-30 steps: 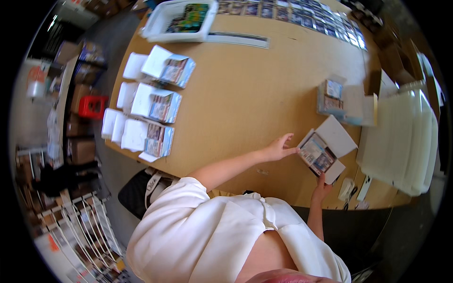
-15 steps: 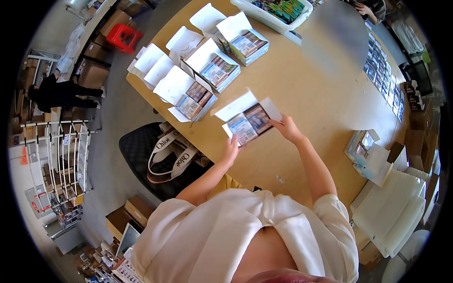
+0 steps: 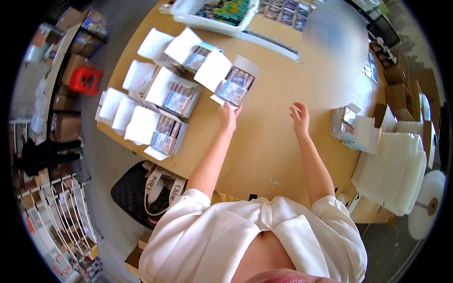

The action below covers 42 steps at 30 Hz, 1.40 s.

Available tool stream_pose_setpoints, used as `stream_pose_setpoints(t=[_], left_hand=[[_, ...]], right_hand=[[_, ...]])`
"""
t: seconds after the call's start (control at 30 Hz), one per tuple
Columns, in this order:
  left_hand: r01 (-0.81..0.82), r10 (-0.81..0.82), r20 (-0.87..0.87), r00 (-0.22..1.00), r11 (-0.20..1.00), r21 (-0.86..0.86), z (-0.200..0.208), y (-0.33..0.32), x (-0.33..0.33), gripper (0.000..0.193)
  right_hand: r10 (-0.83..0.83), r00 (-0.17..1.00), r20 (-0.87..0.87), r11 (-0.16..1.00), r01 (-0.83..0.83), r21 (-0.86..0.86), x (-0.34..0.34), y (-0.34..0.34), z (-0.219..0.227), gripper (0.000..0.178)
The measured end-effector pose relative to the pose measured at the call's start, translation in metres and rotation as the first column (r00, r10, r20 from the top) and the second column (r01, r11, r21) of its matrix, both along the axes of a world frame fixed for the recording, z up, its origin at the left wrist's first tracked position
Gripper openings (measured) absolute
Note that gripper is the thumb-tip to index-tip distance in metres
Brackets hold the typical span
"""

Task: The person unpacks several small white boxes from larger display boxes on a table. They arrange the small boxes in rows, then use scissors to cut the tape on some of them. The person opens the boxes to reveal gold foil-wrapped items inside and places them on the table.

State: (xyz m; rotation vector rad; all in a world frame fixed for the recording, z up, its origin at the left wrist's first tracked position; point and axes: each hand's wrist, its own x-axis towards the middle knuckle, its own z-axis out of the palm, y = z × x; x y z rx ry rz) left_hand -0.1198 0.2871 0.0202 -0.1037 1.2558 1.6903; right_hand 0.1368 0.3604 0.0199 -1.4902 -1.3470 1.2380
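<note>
My left hand grips the near end of an open white-lidded card box, tilted, with two stacks of cards or small packs showing inside. Its lid leans left, towards the other boxes, and small flaps stick out at its ends. Whether the box rests on the table or hangs just above it, I cannot tell. Well to the right, my right hand is over the table with fingers loosely bent and apart, holding nothing. Left of the held box stand several similar open boxes, among them a near one and a middle one.
A white basket of colourful packs sits at the far edge, beside a metal strip. Rows of cards lie beyond it. At the right stand another open box and white foam sheets. A bag lies on a chair.
The card box has moved away from me, closer to the other boxes, in my left hand. My right hand has let go of it and drawn off to the right. The view has shifted.
</note>
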Motion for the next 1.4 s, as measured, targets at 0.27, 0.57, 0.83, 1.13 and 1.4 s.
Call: stream_pose_setpoints(t=[0.27, 0.57, 0.83, 1.13, 1.4], left_hand=[[-0.002, 0.003, -0.019, 1.000, 0.998, 0.067, -0.064, 0.079, -0.056, 0.034], [-0.133, 0.131, 0.074, 0.989, 0.991, 0.030, -0.025, 0.107, -0.062, 0.038], [0.030, -0.031, -0.022, 0.999, 0.998, -0.063, -0.016, 0.072, -0.036, 0.070], [0.230, -0.234, -0.022, 0.972, 0.967, -0.109, -0.016, 0.032, 0.037, 0.054], [0.371, -0.367, 0.057, 0.928, 0.925, -0.085, -0.003, -0.002, 0.070, 0.031]], right_hand=[[-0.868, 0.484, -0.112, 0.496, 0.859, -0.127, 0.184, -0.043, 0.003, 0.050], [-0.909, 0.376, -0.179, 0.416, 0.832, -0.368, 0.287, 0.005, 0.003, 0.060], [-0.886, 0.427, -0.179, 0.462, 0.791, -0.401, 0.201, 0.020, 0.013, 0.050], [-0.775, 0.580, -0.252, 0.628, 0.655, -0.422, 0.203, 0.036, 0.027, 0.043], [-0.420, 0.879, -0.224, 0.848, 0.293, -0.441, 0.182, 0.034, 0.033, 0.058]])
